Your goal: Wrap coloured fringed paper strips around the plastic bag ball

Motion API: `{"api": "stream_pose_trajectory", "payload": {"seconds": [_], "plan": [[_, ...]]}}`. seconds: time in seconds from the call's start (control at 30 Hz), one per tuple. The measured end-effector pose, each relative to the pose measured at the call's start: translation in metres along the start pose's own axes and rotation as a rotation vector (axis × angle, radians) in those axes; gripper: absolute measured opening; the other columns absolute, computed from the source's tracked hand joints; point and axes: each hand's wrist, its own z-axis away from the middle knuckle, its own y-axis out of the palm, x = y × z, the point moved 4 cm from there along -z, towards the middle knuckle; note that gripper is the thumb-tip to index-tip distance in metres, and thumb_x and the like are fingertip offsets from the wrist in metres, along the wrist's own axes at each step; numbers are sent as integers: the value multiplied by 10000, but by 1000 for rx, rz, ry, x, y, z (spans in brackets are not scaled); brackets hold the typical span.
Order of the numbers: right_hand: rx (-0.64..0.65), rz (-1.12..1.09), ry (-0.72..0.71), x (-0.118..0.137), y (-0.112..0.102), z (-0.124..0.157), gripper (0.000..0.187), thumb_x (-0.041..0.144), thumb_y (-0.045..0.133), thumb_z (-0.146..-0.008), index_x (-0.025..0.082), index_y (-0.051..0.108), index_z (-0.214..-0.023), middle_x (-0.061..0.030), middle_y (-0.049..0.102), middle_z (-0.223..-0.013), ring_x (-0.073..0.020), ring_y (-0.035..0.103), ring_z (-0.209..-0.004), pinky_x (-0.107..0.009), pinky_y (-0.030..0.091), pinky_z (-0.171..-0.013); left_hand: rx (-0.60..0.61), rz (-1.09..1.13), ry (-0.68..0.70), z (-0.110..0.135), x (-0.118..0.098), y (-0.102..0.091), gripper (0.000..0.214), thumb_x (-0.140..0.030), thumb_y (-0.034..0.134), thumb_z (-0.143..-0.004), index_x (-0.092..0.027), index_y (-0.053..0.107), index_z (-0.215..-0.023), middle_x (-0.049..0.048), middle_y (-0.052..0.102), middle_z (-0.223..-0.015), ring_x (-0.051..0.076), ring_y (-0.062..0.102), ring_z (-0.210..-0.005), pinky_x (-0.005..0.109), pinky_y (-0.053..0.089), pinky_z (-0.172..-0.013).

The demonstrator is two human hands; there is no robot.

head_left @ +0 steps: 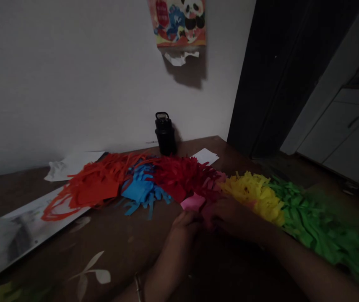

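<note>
My left hand [184, 228] pinches the near edge of a piece of pink paper [193, 202], its fingers closed. Beside it my right hand [231, 216] is curled over the darker pink paper to the right; its fingertips are dim and partly hidden. Just behind the hands is a pile of fringed dark red paper [182, 174]. Fringed yellow paper [251, 191] lies beyond my right wrist, and a long fringed green strip [311, 222] runs along my right forearm. To the left are cut blue paper [141, 186] and fringed orange paper [100, 184].
A black bottle [166, 136] stands by the wall. White paper [205, 156] lies near the table's back corner, with another crumpled white sheet [72, 163] at back left. A pale board [31, 226] lies under the orange paper. A tissue pack [179, 25] hangs above.
</note>
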Motion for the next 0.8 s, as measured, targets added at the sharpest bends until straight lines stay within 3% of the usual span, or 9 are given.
{"api": "stream_pose_trajectory", "payload": {"seconds": [0.1,0.27,0.37,0.6,0.8], "plan": [[-11,-27,7,0,-2,0,168,71,584,-845,219,662,-855,17,690,-919,-164,581,-932,-327,344,-954,-12,-13,-26,-2,0,-1,168,-61,620,-790,-198,708,-749,40,658,-912,193,578,-870,327,437,-782],[-65,-79,24,1,-6,-1,183,48,605,-817,205,664,-891,10,698,-930,-159,593,-924,-314,357,-950,-35,-153,-24,-4,-7,0,108,-222,631,-838,-246,734,-816,37,679,-929,225,592,-881,369,398,-753],[-54,-96,39,2,-7,-1,167,65,591,-841,208,666,-884,5,700,-920,-167,602,-929,-329,361,-945,-11,-192,-16,-6,-9,-1,139,-183,623,-833,-238,730,-763,36,687,-883,228,591,-854,372,381,-729],[-133,-123,15,4,-14,2,141,91,642,-827,206,657,-907,6,681,-916,-158,579,-920,-302,379,-910,-63,-24,-113,-9,-4,-3,190,-225,647,-838,-189,668,-653,43,659,-835,203,573,-809,345,425,-746],[-94,-85,-22,6,-10,4,139,114,617,-859,205,671,-950,-25,671,-1010,-174,563,-970,-324,376,-905,-31,64,-175,-9,2,-4,98,-152,692,-773,-201,705,-689,34,654,-854,210,585,-857,339,440,-782]]}}
